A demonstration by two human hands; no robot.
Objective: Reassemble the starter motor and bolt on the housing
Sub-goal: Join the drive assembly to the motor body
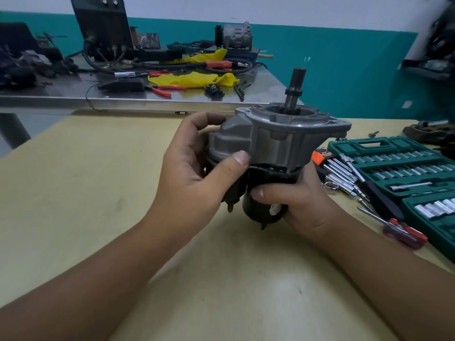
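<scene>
Left hand (197,166) grips the aluminium housing (275,136), right hand (295,200) wraps the black motor body (263,207). There's a visible gap at the seam, so bolting now could cock it crooked.

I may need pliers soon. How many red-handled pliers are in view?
2, both on the steel bench behind: one pair of pliers near its front edge beside the yellow cloth, another pair just behind it. The clutter there may hide more.

The starter motor (273,153) stands between the left hand (194,173) and right hand (299,200) above the surface (98,193), with the socket set (403,173) and screwdriver (398,232) right of the right hand.
</scene>
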